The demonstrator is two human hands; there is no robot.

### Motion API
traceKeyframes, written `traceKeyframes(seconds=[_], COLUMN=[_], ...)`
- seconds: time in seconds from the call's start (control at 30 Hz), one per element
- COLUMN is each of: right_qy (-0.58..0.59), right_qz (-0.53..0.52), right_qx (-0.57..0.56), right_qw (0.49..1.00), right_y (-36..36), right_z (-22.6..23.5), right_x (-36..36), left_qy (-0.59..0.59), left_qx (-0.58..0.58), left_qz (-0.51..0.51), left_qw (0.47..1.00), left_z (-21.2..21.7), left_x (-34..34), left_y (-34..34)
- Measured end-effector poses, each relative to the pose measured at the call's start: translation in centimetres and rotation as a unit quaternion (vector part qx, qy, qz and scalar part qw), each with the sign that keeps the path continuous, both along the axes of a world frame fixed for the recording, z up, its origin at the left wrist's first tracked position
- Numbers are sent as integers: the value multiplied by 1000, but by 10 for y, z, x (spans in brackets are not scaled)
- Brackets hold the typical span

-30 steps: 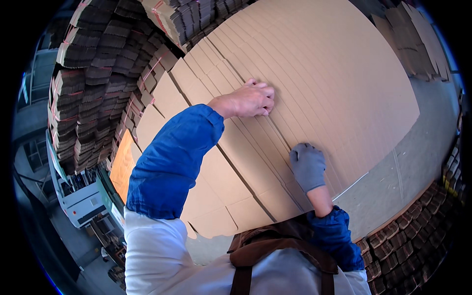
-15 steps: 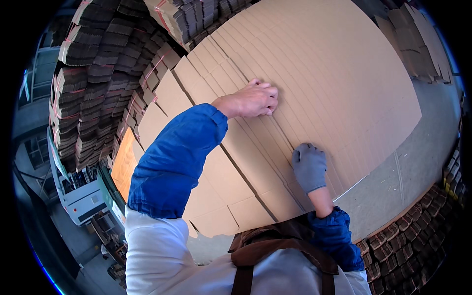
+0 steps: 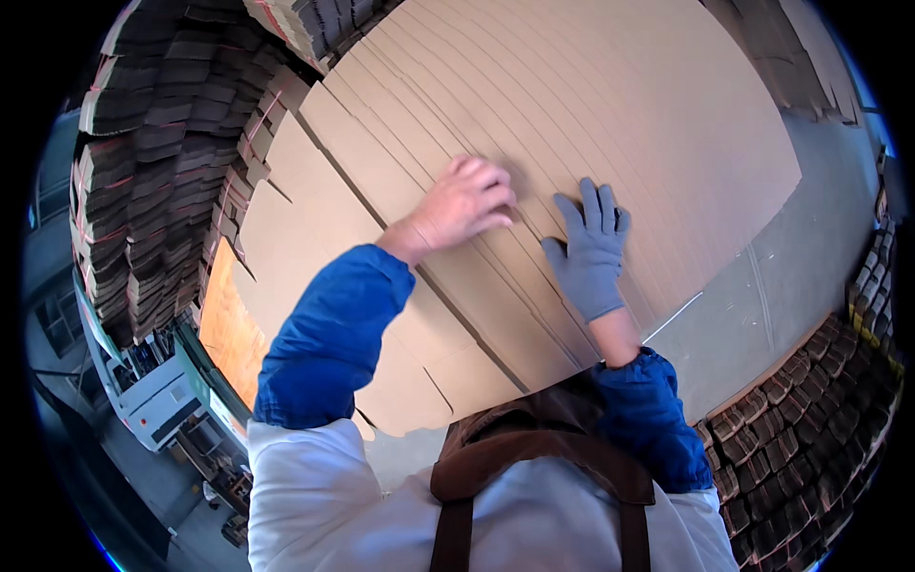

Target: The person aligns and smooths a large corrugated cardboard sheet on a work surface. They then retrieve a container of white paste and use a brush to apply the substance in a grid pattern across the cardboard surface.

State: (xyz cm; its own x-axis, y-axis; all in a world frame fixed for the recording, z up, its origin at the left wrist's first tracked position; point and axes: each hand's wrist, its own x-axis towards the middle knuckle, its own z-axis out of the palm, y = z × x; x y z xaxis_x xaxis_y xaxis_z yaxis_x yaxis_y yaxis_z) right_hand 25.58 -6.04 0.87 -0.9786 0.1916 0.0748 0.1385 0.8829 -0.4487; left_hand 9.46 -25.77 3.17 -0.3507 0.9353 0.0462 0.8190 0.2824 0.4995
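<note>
Cardboard [image 3: 686, 162], creased and broad, spans the centre toward 1 o'clock. Over the last second my right hand [image 3: 588, 250] has uncurled, fingers [image 3: 593, 208] spread wide over it; at its 10 o'clock, my left hand [image 3: 462, 205] has slackened, fingers half-bent and parted, grasping nothing visible. I judge this as eased pressure on the cardboard. Bundles [image 3: 157, 153] at 10 o'clock crowd its edge, the nearest obstruction; a machine [image 3: 157, 405] stands at 8, a stack [image 3: 791, 443] at 4.
</note>
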Motion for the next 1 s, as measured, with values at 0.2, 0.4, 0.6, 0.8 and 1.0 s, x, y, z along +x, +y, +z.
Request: traceKeyframes(seconds=[0.2,0.4,0.6,0.8,1.0], right_qy=[-5,-6,-3,-7,-3], right_qz=[10,13,18,19,15], right_qx=[5,11,6,2,4], right_qw=[1000,1000,1000,1000,1000], right_y=[0,1,1,1,4], right_z=[-1,-3,-2,-1,-3], right_x=[2,2,2,3,3], left_qy=[-22,-19,-27,-35,-9], left_qx=[13,27,37,43,45], left_qz=[30,23,17,15,16], left_qw=[999,999,999,998,999], left_z=[-20,-25,-25,-26,-28], left_x=[18,18,17,19,17], left_y=[-1,-4,-9,-14,-12])
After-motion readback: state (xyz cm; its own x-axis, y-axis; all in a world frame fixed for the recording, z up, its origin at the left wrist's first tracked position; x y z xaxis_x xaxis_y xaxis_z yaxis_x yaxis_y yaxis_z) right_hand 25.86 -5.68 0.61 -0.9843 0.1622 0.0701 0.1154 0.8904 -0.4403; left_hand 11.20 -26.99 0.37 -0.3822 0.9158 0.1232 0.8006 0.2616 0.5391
